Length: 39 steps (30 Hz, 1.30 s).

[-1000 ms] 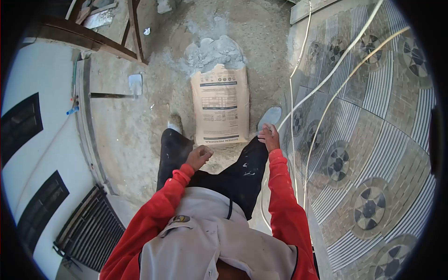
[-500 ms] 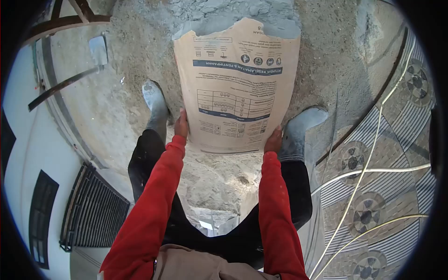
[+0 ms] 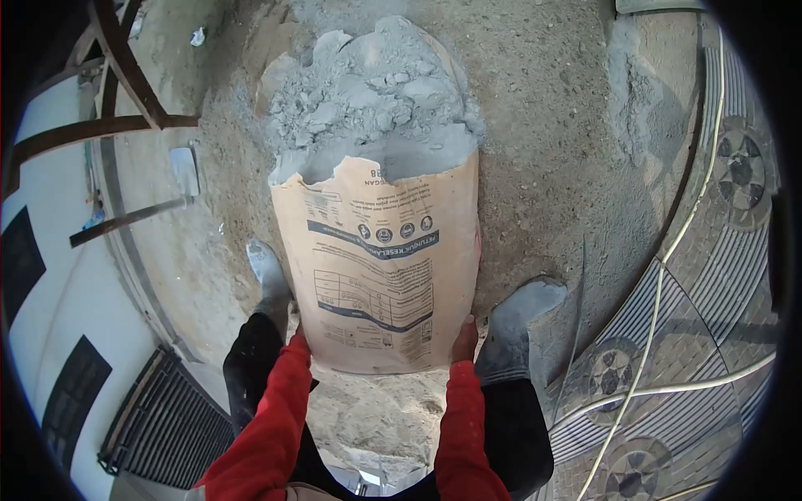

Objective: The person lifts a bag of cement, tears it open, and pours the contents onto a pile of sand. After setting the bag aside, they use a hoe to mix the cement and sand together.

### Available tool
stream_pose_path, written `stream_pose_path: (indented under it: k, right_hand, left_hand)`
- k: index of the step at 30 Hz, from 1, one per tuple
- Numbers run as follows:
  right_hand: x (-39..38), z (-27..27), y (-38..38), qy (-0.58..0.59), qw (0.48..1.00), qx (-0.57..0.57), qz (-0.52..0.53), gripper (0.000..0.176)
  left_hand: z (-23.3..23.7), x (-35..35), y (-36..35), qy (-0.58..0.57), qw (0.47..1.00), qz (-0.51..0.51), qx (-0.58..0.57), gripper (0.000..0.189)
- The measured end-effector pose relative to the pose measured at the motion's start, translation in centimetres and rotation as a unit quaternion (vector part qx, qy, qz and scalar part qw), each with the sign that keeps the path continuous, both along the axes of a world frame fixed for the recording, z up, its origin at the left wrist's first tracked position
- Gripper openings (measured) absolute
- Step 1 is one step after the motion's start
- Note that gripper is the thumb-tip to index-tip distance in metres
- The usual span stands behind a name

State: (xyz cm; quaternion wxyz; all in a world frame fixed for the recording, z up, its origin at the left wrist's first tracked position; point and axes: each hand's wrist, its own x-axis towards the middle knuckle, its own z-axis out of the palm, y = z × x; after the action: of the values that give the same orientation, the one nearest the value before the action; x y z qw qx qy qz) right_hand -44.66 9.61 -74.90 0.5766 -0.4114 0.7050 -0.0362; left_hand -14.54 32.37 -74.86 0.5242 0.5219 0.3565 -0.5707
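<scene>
item 1: sack (image 3: 380, 267). brown paper, printed panel facing up. it lies sloped on the sandy ground (image 3: 551, 167) in front of the person, between the two boots, its closed end lifted off the ground and its torn mouth at the far end, lower down. judged reason for the hold: with the closed end raised, the contents slide toward the mouth.

item 2: powder (image 3: 368, 100). grey and lumpy, heaped at and beyond the torn mouth and touching the paper edge. how much is left inside the sack cannot be seen.

item 3: right hand (image 3: 464, 338). at the near right corner of the sack, grip clamped on the paper edge; red sleeve below it.

item 4: left hand (image 3: 299, 334). at the near left corner, almost wholly behind the paper. the red sleeve runs up to the sack, but whether this grip is closed on it cannot be told.

item 5: left boot (image 3: 269, 280) and right boot (image 3: 518, 326). grey with dust, planted just beside the sack, one on either side; judged a wide stance to brace the lift.

item 6: shovel (image 3: 184, 171). lying flat on the ground to the left, well apart from the sack.

item 7: surroundings. wooden frame (image 3: 125, 75) at upper left; dark grille (image 3: 159, 417) at lower left; patterned tiled floor (image 3: 718, 275) at right with pale cables (image 3: 660, 275) trailing across it.
</scene>
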Motion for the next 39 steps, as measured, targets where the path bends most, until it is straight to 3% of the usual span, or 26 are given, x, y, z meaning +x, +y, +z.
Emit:
stream_pose_path:
  k: [1,2,4,5,6,8,9,10,11,13,14,15,16,17,18,19,20,22,26,28,29,30,32,33,35,39]
  right_hand:
    - [1.1,0.9,-0.9,-0.047,0.990,0.045,-0.123,0.052]
    - [1.3,3.3,-1.4,-0.053,0.989,0.048,-0.128,0.052]
    - [3.2,6.5,-4.3,-0.044,0.976,0.156,-0.145,0.060]
    - [4.0,8.2,-5.1,-0.053,0.976,0.157,-0.145,0.060]
    - [4.0,10.4,-5.5,-0.041,0.973,0.187,-0.129,0.063]
    - [4.3,14.6,-7.8,-0.018,0.969,0.224,-0.099,0.066]
    - [4.7,16.3,-9.0,-0.063,0.957,0.248,-0.136,0.065]
    - [5.2,18.3,-9.0,-0.102,0.939,0.275,-0.181,0.064]
    - [4.8,20.7,-8.4,-0.134,0.918,0.295,-0.230,0.064]
    - [5.4,25.0,-8.8,-0.158,0.909,0.297,-0.247,0.061]
    - [6.5,26.8,-9.6,-0.203,0.898,0.285,-0.268,0.059]
    - [8.9,29.4,-10.4,-0.181,0.906,0.229,-0.305,0.057]
    - [9.0,26.2,-9.1,-0.244,0.854,0.231,-0.396,0.055]
    - [11.1,26.1,-9.7,-0.287,0.842,0.221,-0.400,0.056]
    - [13.3,26.0,-10.4,-0.330,0.827,0.212,-0.403,0.056]
    - [13.9,25.5,-10.0,-0.325,0.829,0.206,-0.406,0.056]
    - [14.3,24.2,-9.4,-0.305,0.838,0.196,-0.407,0.056]
    - [14.5,19.9,-9.1,-0.257,0.870,0.179,-0.382,0.056]
    - [14.3,7.2,-9.1,-0.246,0.929,0.058,-0.270,0.057]
    - [12.8,13.1,-7.3,-0.068,0.927,0.290,-0.229,0.054]
    - [13.9,12.5,-9.1,-0.011,0.909,0.372,-0.186,0.053]
    - [14.9,10.3,-11.2,-0.028,0.921,0.348,-0.172,0.053]
    - [12.9,10.7,-7.1,-0.178,0.891,0.275,-0.315,0.055]
    - [7.8,4.2,-1.4,-0.158,0.922,0.243,-0.257,0.060]
    - [8.2,3.0,-1.3,-0.148,0.924,0.251,-0.248,0.062]
    - [7.5,8.3,0.5,-0.024,0.930,0.303,-0.207,0.067]
  left_hand:
    - [1.3,-0.1,1.1,-0.001,1.000,0.019,0.015,0.060]
    - [3.3,-0.5,2.0,-0.007,1.000,0.013,0.017,0.060]
    - [5.7,0.4,0.6,-0.180,0.968,-0.134,0.112,0.065]
    - [10.2,1.6,-1.9,-0.196,0.913,-0.279,0.221,0.067]
    - [14.6,2.6,-4.6,-0.195,0.912,-0.277,0.230,0.067]
    - [22.5,5.4,-11.8,-0.173,0.771,-0.540,0.291,0.050]
    - [29.4,5.8,-18.8,-0.284,0.725,-0.603,0.171,0.040]
    - [30.7,6.9,-19.3,-0.375,0.648,-0.643,0.163,0.041]
    - [34.5,8.4,-24.0,-0.364,0.603,-0.697,0.133,0.039]
    - [41.3,10.6,-32.2,-0.463,0.426,-0.776,0.058,0.034]
    - [42.9,11.5,-35.7,-0.490,0.372,-0.787,0.042,0.039]
    - [43.2,12.5,-38.5,-0.475,0.467,-0.743,0.069,0.049]
    - [43.4,12.9,-41.7,-0.485,0.474,-0.727,0.102,0.053]
    - [43.2,13.1,-44.5,-0.492,0.482,-0.713,0.135,0.057]
    - [41.0,13.7,-46.2,-0.499,0.431,-0.746,0.097,0.052]
    - [38.6,13.1,-47.4,-0.613,0.498,-0.609,0.073,0.055]
    - [37.0,13.4,-48.8,-0.603,0.497,-0.622,0.050,0.055]
    - [33.9,13.8,-51.2,-0.551,0.557,-0.602,0.156,0.054]
    - [26.8,17.3,-49.8,-0.527,0.655,-0.526,0.125,0.053]
    - [26.7,17.2,-48.8,-0.541,0.681,-0.488,0.074,0.050]
    - [26.4,17.2,-48.1,-0.491,0.713,-0.496,0.063,0.046]
    - [25.2,18.0,-48.9,-0.517,0.711,-0.474,0.053,0.046]
    - [24.8,17.3,-45.3,-0.402,0.771,-0.487,-0.081,0.039]
    - [27.5,16.1,-44.8,-0.389,0.782,-0.479,-0.091,0.035]
    - [28.0,13.2,-42.0,-0.459,0.757,-0.453,-0.104,0.035]
    - [28.7,7.8,-35.1,-0.542,0.673,-0.486,-0.135,0.040]
